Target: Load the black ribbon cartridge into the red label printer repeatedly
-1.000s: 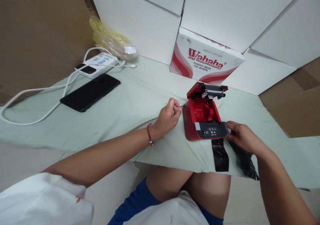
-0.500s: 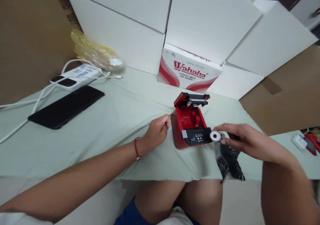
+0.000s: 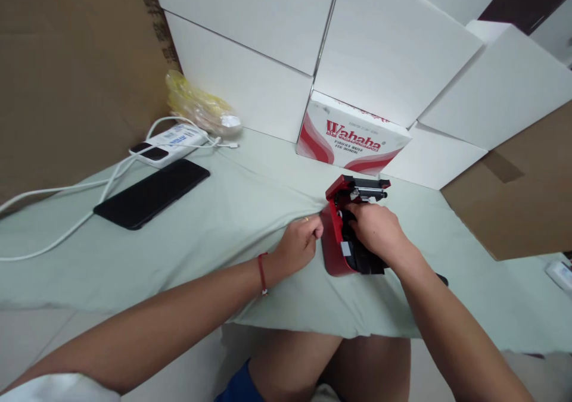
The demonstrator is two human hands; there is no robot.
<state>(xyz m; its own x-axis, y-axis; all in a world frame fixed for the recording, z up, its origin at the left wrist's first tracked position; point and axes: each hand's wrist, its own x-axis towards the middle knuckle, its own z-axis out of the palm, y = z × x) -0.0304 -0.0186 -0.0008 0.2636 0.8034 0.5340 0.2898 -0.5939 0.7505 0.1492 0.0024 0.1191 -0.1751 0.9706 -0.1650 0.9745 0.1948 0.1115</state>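
Note:
A small red printer [image 3: 334, 244] stands on the green cloth with its lid [image 3: 366, 189] raised. My right hand [image 3: 379, 229] is down inside the printer's bay, fingers closed around a roll of black film [image 3: 348, 218] whose white core end shows at the left. A loose black length of the film [image 3: 370, 264] hangs over the printer's front panel and covers most of it. My fingertips are partly hidden in the bay. Curled into a fist, my left hand [image 3: 300, 244] rests on the cloth close against the printer's left side, with nothing visible in it.
Behind the printer leans a white and red Wahaha box [image 3: 353, 137] against stacked white boxes [image 3: 250, 33]. To the left lie a black phone [image 3: 152, 193], a white power strip [image 3: 179, 143] with cables and a yellow plastic bag [image 3: 201, 104]. Cardboard boxes [image 3: 518, 181] flank the table.
My right hand has moved left from beside the printer into its open bay, bringing the roll of black film. My left fist stays beside the printer. The camera view has shifted slightly.

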